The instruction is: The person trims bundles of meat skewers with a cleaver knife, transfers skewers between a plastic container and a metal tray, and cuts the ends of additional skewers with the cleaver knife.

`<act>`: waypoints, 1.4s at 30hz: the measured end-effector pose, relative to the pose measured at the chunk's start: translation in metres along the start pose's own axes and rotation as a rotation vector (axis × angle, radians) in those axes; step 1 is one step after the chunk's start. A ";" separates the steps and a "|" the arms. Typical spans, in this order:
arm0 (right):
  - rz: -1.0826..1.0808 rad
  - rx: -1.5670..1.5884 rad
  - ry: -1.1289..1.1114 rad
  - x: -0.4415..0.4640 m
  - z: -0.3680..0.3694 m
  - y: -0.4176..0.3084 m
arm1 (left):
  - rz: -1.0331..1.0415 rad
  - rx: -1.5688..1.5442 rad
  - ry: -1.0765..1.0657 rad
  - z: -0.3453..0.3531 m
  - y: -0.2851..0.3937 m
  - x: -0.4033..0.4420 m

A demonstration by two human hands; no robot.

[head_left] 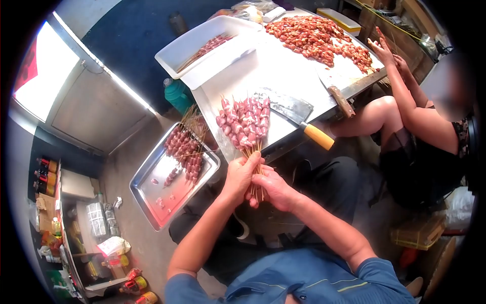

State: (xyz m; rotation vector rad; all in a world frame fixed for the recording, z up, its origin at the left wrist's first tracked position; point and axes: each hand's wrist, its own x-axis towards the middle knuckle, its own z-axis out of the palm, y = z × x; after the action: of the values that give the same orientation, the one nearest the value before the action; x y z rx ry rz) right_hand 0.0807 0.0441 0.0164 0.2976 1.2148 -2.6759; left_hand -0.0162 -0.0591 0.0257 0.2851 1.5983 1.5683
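A bundle of meat skewers (246, 121) fans out in front of me, its meat end over the near edge of the white table (217, 83). My left hand (241, 175) is closed round the bare sticks just below the meat. Lower on the same sticks, my right hand (275, 188) grips from the other side. A cleaver (291, 107) with a yellow wooden handle lies just right of the meat, its handle sticking out past the table edge. To the left, a metal tray (152, 200) holds more skewers (185, 149) and a few loose meat pieces.
A white tub (169, 53) with skewers stands at the table's far left, a teal jug (177, 95) below it. Diced meat (319, 38) is heaped at the back. Another knife (340, 100) overhangs the right edge. A co-worker (430, 111) sits at right, hands raised by the table.
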 end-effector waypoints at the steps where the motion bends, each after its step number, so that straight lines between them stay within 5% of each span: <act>1: 0.010 -0.063 0.052 -0.002 0.000 0.000 | 0.030 -0.050 0.029 0.001 -0.004 0.004; 13: -0.015 -0.331 0.184 -0.016 -0.022 -0.014 | -0.126 -0.451 -0.046 -0.003 0.001 0.005; 23: -0.127 -0.449 0.318 -0.005 -0.028 -0.027 | -0.060 -0.371 0.105 0.006 -0.007 0.007; 32: -0.173 -0.393 0.367 0.000 -0.027 -0.023 | -0.124 -0.144 0.035 0.001 0.008 0.000; 42: -0.193 -0.331 0.259 -0.002 -0.025 -0.029 | -0.080 -0.278 0.038 0.008 0.004 -0.003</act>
State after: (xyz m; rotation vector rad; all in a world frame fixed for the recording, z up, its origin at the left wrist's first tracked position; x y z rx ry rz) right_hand 0.0776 0.0818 0.0218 0.5095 1.8204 -2.5864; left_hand -0.0108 -0.0544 0.0320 0.0404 1.3805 1.7168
